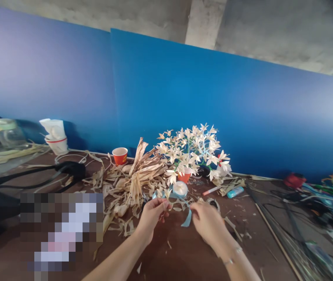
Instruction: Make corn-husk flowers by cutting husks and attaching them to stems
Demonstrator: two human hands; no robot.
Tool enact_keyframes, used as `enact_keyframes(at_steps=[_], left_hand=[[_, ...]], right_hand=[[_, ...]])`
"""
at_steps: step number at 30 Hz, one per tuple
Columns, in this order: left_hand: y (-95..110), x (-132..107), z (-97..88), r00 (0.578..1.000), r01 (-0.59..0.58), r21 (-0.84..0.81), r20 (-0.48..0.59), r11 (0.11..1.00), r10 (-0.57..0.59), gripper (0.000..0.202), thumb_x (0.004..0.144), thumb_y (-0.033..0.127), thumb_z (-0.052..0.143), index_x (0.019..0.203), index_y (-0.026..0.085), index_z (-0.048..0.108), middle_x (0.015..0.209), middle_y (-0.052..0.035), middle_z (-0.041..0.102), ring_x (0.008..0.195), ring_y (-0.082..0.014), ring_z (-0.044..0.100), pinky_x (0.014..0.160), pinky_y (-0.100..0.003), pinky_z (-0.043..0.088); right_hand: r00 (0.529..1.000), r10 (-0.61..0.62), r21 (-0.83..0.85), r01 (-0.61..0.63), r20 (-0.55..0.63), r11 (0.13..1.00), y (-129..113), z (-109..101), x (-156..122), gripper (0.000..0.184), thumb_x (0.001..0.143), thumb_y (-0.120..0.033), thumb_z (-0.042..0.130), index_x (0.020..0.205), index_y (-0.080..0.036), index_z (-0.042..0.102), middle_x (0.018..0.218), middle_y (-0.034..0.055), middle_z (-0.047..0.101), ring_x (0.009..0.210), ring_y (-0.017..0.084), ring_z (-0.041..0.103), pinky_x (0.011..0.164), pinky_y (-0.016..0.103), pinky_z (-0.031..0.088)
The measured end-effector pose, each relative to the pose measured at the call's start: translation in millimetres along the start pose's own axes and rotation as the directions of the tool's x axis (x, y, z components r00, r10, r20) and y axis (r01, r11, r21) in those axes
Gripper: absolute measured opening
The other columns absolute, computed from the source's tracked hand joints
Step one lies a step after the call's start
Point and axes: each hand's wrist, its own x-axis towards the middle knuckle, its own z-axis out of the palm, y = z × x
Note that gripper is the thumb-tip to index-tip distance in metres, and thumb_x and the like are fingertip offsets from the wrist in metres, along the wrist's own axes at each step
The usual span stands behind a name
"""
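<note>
- Right now your left hand [152,212] is pinched shut on one end of a pale blue ribbon [187,219]. Your right hand [206,221] is closed on it further along, with a short tail hanging below.
- Judging by that, you are at the stage of working the ribbon between both grips. The next move calls for even tension and a firm pinch.
- The ribbon looks thin, flat and limp, held just above the tabletop [178,253].
- Its roll [180,189] sits just behind your hands.
- Beyond that lie a pile of dry husks [139,175] and a cluster of cream flowers [192,150].
</note>
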Motion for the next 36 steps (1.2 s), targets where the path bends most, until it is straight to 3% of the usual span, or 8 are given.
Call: enact_keyframes(at_steps=[3, 12, 18, 20, 23, 26, 31, 36], left_hand=[[0, 0, 0.6, 1.0, 0.004, 0.055, -0.028, 0.998, -0.002, 0.031, 0.06, 0.04, 0.068, 0.07, 0.013, 0.057, 0.064, -0.0007, 0.062, 0.042, -0.0061, 0.047, 0.036, -0.016, 0.026], [-2, 1, 1.3, 1.0, 0.007, 0.06, -0.023, 0.998, -0.006, 0.031, 0.061, 0.04, 0.066, 0.072, 0.013, 0.055, 0.063, -0.0004, 0.061, 0.038, -0.0061, 0.048, 0.032, -0.015, 0.025], [-3, 2, 1.8, 0.999, 0.007, 0.05, -0.037, 0.999, -0.005, 0.031, 0.06, 0.04, 0.066, 0.07, 0.013, 0.055, 0.06, -0.0005, 0.061, 0.038, -0.0066, 0.049, 0.032, -0.016, 0.028], [-4, 2, 2.4, 0.999, 0.014, 0.064, -0.042, 0.998, -0.012, 0.032, 0.06, 0.041, 0.066, 0.069, 0.013, 0.054, 0.059, -0.0002, 0.061, 0.038, -0.007, 0.049, 0.032, -0.016, 0.028], [-5, 2, 3.8, 0.999, 0.016, 0.084, -0.034, 0.996, -0.014, 0.033, 0.058, 0.042, 0.067, 0.069, 0.014, 0.054, 0.057, 0.0007, 0.059, 0.037, -0.0078, 0.049, 0.031, -0.016, 0.028], [-5, 1, 5.5, 1.0, 0.006, 0.105, -0.018, 0.994, -0.004, 0.03, 0.059, 0.039, 0.066, 0.068, 0.014, 0.053, 0.053, 0.0027, 0.056, 0.036, -0.0078, 0.049, 0.031, -0.016, 0.028], [-5, -1, 8.0, 1.0, 0.0, 0.139, -0.004, 0.99, 0.001, 0.025, 0.061, 0.036, 0.063, 0.065, 0.014, 0.052, 0.048, 0.0039, 0.054, 0.034, -0.0079, 0.049, 0.03, -0.016, 0.029], [-5, -2, 8.5, 1.0, -0.002, 0.134, 0.005, 0.991, 0.002, 0.021, 0.063, 0.033, 0.061, 0.065, 0.014, 0.052, 0.046, 0.0048, 0.052, 0.034, -0.0073, 0.048, 0.03, -0.016, 0.028]], right_hand=[[0.988, -0.151, 0.085, 0.147, 0.043, 0.985, -16, 20, 21, 0.025, 0.073, -0.005, 0.043, 0.083, -0.018, 0.062, 0.087, 0.007, 0.064, 0.083, 0.018, 0.058, 0.073, 0.023, 0.038], [0.988, -0.146, 0.05, 0.143, 0.056, 0.988, -15, 44, 33, 0.023, 0.072, -0.004, 0.042, 0.084, -0.015, 0.058, 0.084, 0.0082, 0.061, 0.074, 0.018, 0.059, 0.068, 0.025, 0.038], [0.989, -0.074, 0.245, 0.103, -0.124, 0.964, -17, 42, 28, 0.013, 0.065, -0.006, 0.047, 0.067, -0.017, 0.053, 0.066, 0.0024, 0.057, 0.062, 0.015, 0.054, 0.06, 0.023, 0.038], [0.981, -0.018, 0.442, 0.102, -0.192, 0.891, -20, 39, 28, 0.008, 0.068, -0.011, 0.049, 0.065, -0.017, 0.052, 0.061, 0.0005, 0.055, 0.058, 0.014, 0.052, 0.057, 0.022, 0.038], [0.98, 0.057, 0.732, 0.103, -0.19, 0.673, -25, 34, 27, 0.01, 0.073, -0.021, 0.052, 0.065, -0.017, 0.052, 0.057, -0.0015, 0.053, 0.053, 0.011, 0.049, 0.052, 0.021, 0.039], [0.978, 0.081, 0.839, 0.121, -0.192, 0.53, -29, 35, 27, 0.012, 0.073, -0.026, 0.056, 0.066, -0.015, 0.056, 0.059, -0.0013, 0.054, 0.055, 0.011, 0.049, 0.054, 0.021, 0.04], [0.979, 0.107, 0.885, 0.108, -0.174, 0.453, -31, 40, 27, 0.015, 0.071, -0.028, 0.06, 0.065, -0.015, 0.058, 0.059, -0.0008, 0.056, 0.056, 0.012, 0.05, 0.056, 0.022, 0.041], [0.978, 0.113, 0.885, 0.107, -0.176, 0.453, -30, 42, 27, 0.014, 0.071, -0.028, 0.06, 0.067, -0.015, 0.058, 0.06, 0.0001, 0.057, 0.057, 0.013, 0.052, 0.057, 0.022, 0.043]])
